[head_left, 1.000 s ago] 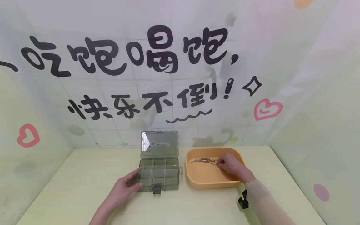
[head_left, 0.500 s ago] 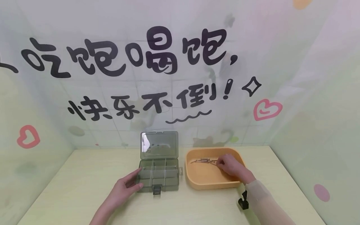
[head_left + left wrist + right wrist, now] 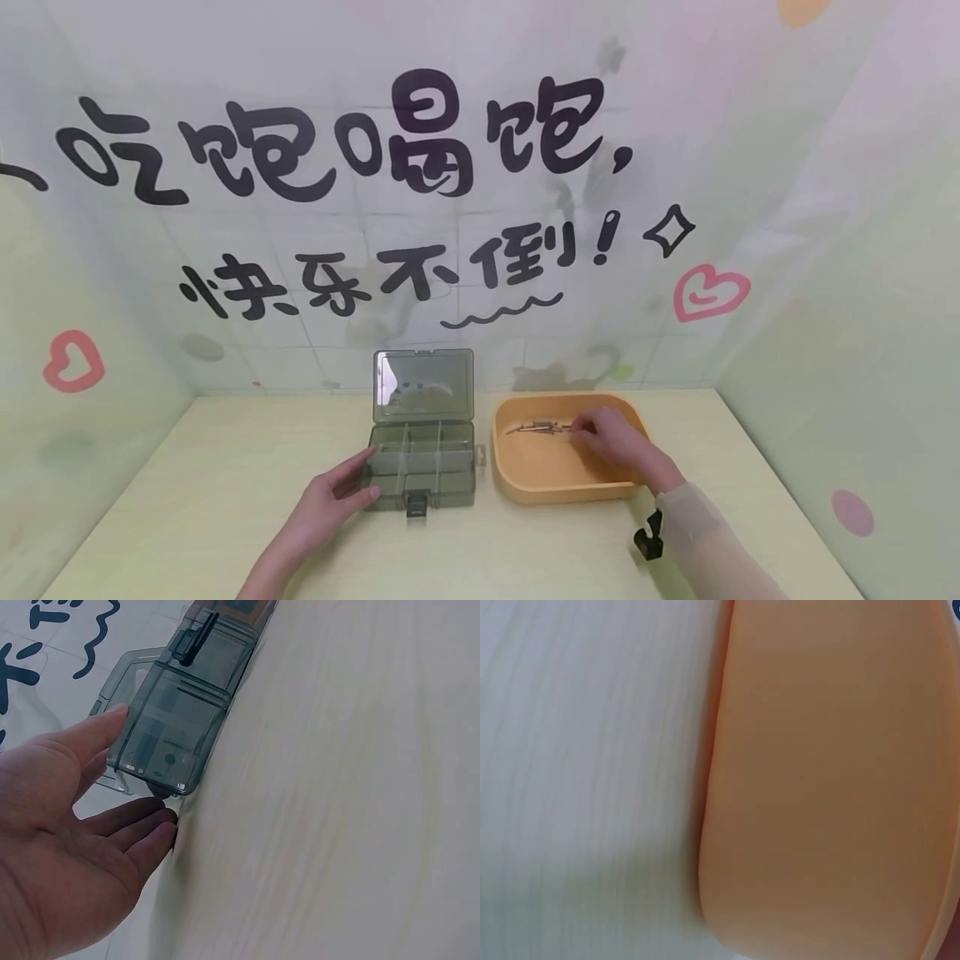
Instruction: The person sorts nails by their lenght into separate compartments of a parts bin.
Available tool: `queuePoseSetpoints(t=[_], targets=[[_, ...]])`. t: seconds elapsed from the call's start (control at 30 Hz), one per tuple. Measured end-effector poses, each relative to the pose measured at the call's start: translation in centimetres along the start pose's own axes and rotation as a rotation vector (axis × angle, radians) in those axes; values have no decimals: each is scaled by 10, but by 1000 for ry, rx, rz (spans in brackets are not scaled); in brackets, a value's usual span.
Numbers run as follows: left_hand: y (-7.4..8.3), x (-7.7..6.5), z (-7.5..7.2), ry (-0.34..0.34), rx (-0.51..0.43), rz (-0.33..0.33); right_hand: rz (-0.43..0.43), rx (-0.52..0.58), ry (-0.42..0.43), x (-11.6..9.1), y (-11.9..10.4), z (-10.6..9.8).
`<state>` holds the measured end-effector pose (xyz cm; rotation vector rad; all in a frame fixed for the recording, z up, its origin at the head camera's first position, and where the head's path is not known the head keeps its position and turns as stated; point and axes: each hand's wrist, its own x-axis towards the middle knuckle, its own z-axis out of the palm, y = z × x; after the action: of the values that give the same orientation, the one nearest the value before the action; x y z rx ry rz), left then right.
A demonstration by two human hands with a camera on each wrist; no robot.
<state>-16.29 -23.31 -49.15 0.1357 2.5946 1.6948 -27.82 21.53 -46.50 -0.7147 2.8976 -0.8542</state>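
Head view: left hand (image 3: 324,510) rests at the left end of a smoky see-through box (image 3: 453,499); thumb and forefinger are spread and touch its edge. Left wrist view shows the other fingers loosely extended by the same end, so the hand is mostly open with a light contact.

The box sits between the two hands, just right of the left fingertips. Its lid (image 3: 423,385) stands raised, on the side away from the hands; dividers (image 3: 406,460) split the inside into compartments. A dark latch (image 3: 417,505) hangs at the front, right of the left thumb.

Right hand (image 3: 617,439) is inside an orange tray (image 3: 566,495), fingers curled, thumb and forefinger close together. Fingertips are at the right end of a small heap of nails (image 3: 534,428), lying to their left on the tray floor. Cannot tell whether a nail is pinched.

Below the right wrist: black clip (image 3: 648,540), beside a pale sleeve (image 3: 697,521). Box and tray stand on a light wooden table (image 3: 480,550) under both hands.
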Motion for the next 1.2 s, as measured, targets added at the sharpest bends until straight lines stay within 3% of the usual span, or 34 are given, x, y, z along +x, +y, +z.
queuePoseSetpoints(t=[0.8, 1.03, 1.2], targets=[[0, -1, -1, -3, -22, 27, -156, 92, 95, 2, -38, 5], [1, 0, 0, 1, -17, 32, -280, 106, 203, 7, -51, 10], [3, -2, -1, 0, -16, 27, -315, 126, 226, 11, -63, 14]])
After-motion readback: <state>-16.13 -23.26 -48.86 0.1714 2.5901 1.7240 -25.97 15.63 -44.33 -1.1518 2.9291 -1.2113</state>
